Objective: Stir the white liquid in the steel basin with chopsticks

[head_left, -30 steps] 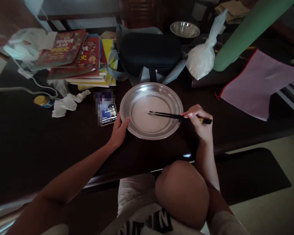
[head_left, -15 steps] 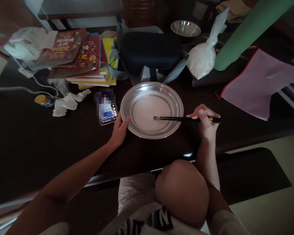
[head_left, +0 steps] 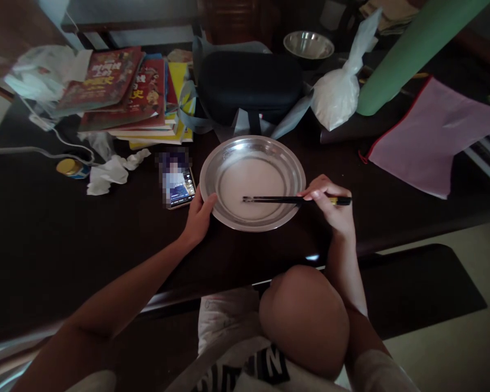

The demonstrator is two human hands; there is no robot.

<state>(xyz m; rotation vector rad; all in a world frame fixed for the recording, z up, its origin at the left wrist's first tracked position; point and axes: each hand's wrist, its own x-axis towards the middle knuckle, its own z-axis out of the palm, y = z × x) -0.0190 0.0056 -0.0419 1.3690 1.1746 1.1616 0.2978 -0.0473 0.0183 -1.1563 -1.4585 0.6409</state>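
A wide metal bowl [head_left: 286,149] stands on the dark table, with a whitish liquid [head_left: 249,177] across its bottom. My left hand [head_left: 199,218] grips the bowl's left rim, thumb over the edge and the other fingers hidden beneath. Black chopsticks [head_left: 275,200] are held in my right hand [head_left: 330,201], at the right side of the bowl. They lie nearly level, and their tips are at the whitish liquid near the middle. Just left of the bowl lies a lit phone [head_left: 178,182], its screen partly blurred.
Behind the bowl is a black case [head_left: 251,81]. Stacked books [head_left: 122,92], crumpled tissue [head_left: 108,174] and a yellow-lidded jar [head_left: 71,167] are at left. A knotted bag of white powder [head_left: 337,98], a green cylinder [head_left: 412,60], a pink pouch [head_left: 428,141] and another metal bowl [head_left: 309,45] are at right and back.
My right hand has moved left with the chopsticks, so their tips are farther across the bowl. My left hand stays on the rim.
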